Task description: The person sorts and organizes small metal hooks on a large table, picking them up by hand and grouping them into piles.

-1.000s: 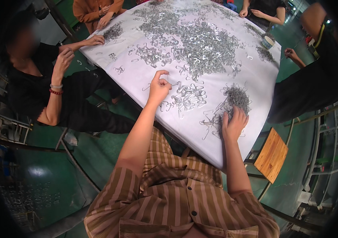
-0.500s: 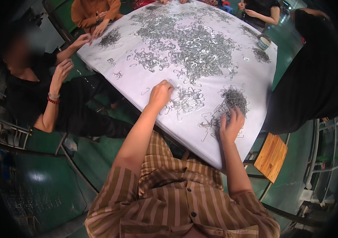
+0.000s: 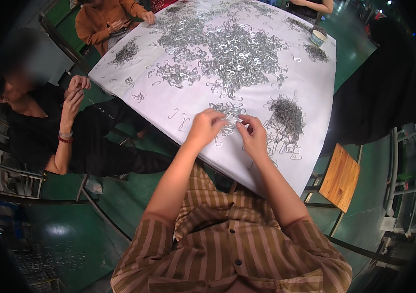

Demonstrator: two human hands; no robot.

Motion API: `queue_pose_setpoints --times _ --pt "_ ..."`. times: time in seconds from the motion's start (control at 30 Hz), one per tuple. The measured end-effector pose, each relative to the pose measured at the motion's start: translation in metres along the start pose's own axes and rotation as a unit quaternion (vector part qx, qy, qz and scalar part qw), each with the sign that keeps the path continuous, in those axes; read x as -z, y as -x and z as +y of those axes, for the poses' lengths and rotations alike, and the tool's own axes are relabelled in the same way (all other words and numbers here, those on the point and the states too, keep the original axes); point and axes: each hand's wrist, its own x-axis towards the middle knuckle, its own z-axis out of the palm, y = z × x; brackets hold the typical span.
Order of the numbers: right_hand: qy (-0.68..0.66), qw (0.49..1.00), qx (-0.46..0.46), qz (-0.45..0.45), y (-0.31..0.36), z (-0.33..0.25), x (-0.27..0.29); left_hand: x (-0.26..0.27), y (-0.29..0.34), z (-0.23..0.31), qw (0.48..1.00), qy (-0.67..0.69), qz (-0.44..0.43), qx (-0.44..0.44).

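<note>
Over the near part of the white-covered table (image 3: 169, 124), my two hands are close together with their fingertips almost meeting. My left hand (image 3: 205, 128) pinches a small silver metal hook (image 3: 230, 117), partly hidden by the fingers. Thumb and forefinger of my right hand (image 3: 254, 136) are pinched right beside it; what they hold is too small to make out. Behind the hands lies a small heap of shiny hooks (image 3: 227, 107). A darker pile of thin bent wire pieces (image 3: 287, 115) spreads to the right of my right hand.
A large heap of silver hooks (image 3: 242, 58) covers the table's middle. A patterned cup (image 3: 317, 37) stands at the far right. At left, a person in black (image 3: 71, 105) works with both hands raised; a person in orange (image 3: 98, 24) sits beyond. A wooden stool (image 3: 340, 178) stands at right.
My right hand has left the wire pile and come leftward to meet my left hand, its fingers now pinched. The left hand has shifted slightly right and nearer. The person at left has brought both hands together.
</note>
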Motion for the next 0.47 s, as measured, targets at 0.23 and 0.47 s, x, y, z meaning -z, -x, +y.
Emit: queue_pose_setpoints --times 0.23,0.47 --pt "0.217 0.955 0.185 0.08 0.027 0.022 -0.003 0.007 -0.024 -0.066 0.984 -0.155 0.08 0.025" --pt "0.263 0.934 0.225 0.086 0.032 0.022 -0.004 0.007 -0.051 -0.059 0.979 -0.164 -0.097 0.072"
